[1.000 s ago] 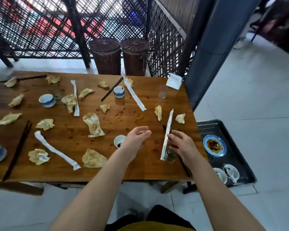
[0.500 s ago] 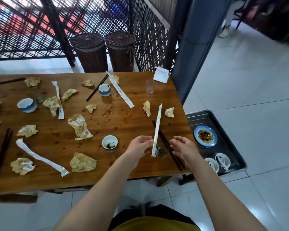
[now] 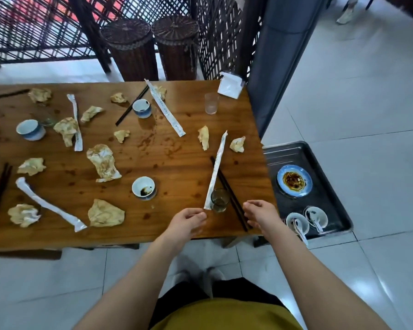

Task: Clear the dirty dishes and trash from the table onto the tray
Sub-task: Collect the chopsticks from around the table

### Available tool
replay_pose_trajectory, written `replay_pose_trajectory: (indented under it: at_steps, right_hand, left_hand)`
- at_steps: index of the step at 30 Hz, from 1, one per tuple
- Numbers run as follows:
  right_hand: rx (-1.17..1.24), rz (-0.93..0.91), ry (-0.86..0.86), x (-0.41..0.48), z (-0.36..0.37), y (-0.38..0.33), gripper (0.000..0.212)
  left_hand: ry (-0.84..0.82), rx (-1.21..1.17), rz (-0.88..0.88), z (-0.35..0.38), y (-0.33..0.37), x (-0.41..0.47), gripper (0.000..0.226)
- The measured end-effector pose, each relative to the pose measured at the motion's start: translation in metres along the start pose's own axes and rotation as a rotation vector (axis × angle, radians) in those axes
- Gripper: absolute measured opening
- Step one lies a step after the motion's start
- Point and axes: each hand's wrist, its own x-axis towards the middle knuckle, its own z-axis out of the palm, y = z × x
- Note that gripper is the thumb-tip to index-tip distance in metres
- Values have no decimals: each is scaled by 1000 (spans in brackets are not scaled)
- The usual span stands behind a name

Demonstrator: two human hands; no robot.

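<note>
Right at the table's [image 3: 177,167] near right corner, a long paper wrapper [image 3: 216,170] lies against a small glass [image 3: 219,200], beside dark chopsticks [image 3: 223,181]. The left hand [image 3: 187,221] has its fingertips together at the wrapper's near end; whether they grip it cannot be told. The right hand [image 3: 260,214] hovers over the chopsticks, loosely curled and empty. The tray [image 3: 332,203] sits lower, just right of the table.

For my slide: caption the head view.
Left hand at a wrapper, right hand over chopsticks, on a littered table; tray beside it.

Both forearms stretched forward, left hand [image 3: 187,221] fingers loosely curled, right hand [image 3: 260,214] fingers relaxed
</note>
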Motion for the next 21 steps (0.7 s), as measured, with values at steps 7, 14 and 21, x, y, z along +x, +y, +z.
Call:
replay_pose_trajectory:
  at_steps: [7,14,21]
  right_hand:
    - [-111,-7,13,15,-5,15,23]
    - [-273,-37,30,25,-1,26,30]
    - [-454,-109,67,32,7,28,34]
  left_hand:
    - [9,-51,-99,23,-20,1,11]
    - [32,-86,-128,42,-27,6,9]
    - [21,-81,-130,50,-28,11,12]
